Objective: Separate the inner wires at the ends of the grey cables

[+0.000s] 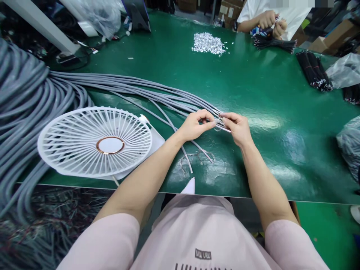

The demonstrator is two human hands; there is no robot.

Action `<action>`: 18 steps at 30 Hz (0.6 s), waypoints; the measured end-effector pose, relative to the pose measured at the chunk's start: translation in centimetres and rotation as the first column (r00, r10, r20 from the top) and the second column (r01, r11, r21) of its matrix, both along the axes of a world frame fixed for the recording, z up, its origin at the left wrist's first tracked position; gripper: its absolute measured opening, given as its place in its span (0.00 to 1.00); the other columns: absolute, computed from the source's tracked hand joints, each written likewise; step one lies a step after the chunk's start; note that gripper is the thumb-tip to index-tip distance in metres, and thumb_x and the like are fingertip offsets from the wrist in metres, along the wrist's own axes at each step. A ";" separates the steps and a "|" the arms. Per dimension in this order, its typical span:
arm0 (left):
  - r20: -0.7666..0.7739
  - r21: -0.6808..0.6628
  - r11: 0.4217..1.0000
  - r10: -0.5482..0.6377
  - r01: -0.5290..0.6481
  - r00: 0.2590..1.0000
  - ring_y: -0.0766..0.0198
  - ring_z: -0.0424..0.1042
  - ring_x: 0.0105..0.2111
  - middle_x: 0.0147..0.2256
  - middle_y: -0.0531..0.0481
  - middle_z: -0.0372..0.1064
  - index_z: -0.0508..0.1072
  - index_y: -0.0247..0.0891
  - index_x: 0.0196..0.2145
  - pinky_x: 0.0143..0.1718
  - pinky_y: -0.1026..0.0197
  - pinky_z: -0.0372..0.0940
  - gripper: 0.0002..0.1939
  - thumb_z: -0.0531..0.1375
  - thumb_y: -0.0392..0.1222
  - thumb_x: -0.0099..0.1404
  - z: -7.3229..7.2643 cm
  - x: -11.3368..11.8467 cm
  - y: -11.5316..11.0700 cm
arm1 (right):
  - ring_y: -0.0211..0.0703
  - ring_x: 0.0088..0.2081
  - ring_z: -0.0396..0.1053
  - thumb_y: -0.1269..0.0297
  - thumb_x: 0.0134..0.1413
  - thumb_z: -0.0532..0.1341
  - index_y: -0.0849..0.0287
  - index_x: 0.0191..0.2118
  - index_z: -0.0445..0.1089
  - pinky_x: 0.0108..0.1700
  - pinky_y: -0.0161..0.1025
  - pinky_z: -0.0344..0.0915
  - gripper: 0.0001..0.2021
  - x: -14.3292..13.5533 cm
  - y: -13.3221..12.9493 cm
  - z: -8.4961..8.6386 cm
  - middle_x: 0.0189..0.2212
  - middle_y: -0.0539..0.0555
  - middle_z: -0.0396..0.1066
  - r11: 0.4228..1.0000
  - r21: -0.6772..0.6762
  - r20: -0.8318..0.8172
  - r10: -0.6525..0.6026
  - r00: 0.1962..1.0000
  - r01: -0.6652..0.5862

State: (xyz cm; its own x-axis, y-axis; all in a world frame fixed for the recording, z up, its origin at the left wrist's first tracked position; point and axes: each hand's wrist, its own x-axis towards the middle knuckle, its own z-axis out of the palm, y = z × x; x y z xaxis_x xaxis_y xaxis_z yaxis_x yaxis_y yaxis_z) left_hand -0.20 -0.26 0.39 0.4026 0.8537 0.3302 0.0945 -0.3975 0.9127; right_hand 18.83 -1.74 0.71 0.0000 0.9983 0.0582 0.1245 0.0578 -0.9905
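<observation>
Several long grey cables [135,83] run from the left across the green table, and their ends meet at my two hands. My left hand [198,124] is closed in a pinch at a cable end, thumb and forefinger together. Close beside it, my right hand [237,126] pinches the same cable end. The thin wires between the fingertips are too small to make out well. Below my left hand, two separate cable ends [208,156] lie on the table with fine loose strands around them.
A white fan [109,144] lies left of my arm, before a big coil of grey cable [25,90]. Silvery scraps [208,43] are piled at the back. Across the table, a person's hands [271,22] work above black wire bundles [274,43]. Plastic bags [347,69] stand at right.
</observation>
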 end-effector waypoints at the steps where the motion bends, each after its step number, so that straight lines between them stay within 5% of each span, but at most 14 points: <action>1: 0.008 -0.042 0.999 -0.010 0.010 1.000 0.66 0.66 0.30 0.32 0.49 0.73 0.77 0.36 0.32 0.34 0.61 0.61 0.10 0.65 0.47 0.60 -0.2 0.1 0.0 | 0.33 0.22 0.58 0.60 0.47 0.66 0.57 0.36 0.79 0.27 0.35 0.56 0.11 -0.1 -0.2 0.1 0.23 0.48 0.69 1.000 -0.001 -0.003 0.029 1.000 -0.029; 5: 0.004 -0.123 0.992 -0.036 0.036 0.999 0.66 0.66 0.27 0.29 0.49 0.74 0.80 0.36 0.33 0.32 0.62 0.61 0.11 0.66 0.48 0.59 -0.3 0.3 -0.3 | 0.32 0.22 0.59 0.58 0.47 0.67 0.58 0.36 0.77 0.25 0.34 0.55 0.11 -0.3 -0.4 0.1 0.26 0.49 0.71 0.997 -0.014 -0.037 0.081 0.996 -0.082; 11: 0.298 -0.248 0.956 -0.079 0.157 0.951 0.64 0.72 0.30 0.28 0.50 0.75 0.76 0.37 0.29 0.38 0.60 0.66 0.08 0.66 0.44 0.59 0.3 -1.1 0.2 | 0.29 0.17 0.50 0.58 0.47 0.68 0.61 0.35 0.75 0.18 0.30 0.43 0.12 1.0 0.8 -0.4 0.14 0.43 0.58 0.977 -0.182 -0.160 -0.138 0.977 0.108; 18: 0.395 -0.275 0.960 0.059 0.057 0.917 0.66 0.71 0.28 0.27 0.51 0.75 0.71 0.38 0.30 0.36 0.61 0.65 0.08 0.64 0.44 0.61 -0.6 -0.7 0.7 | 0.24 0.17 0.48 0.45 0.43 0.71 0.59 0.39 0.73 0.15 0.29 0.37 0.24 1.5 0.4 1.0 0.23 0.44 0.65 0.975 -0.199 -0.316 0.029 0.948 -0.096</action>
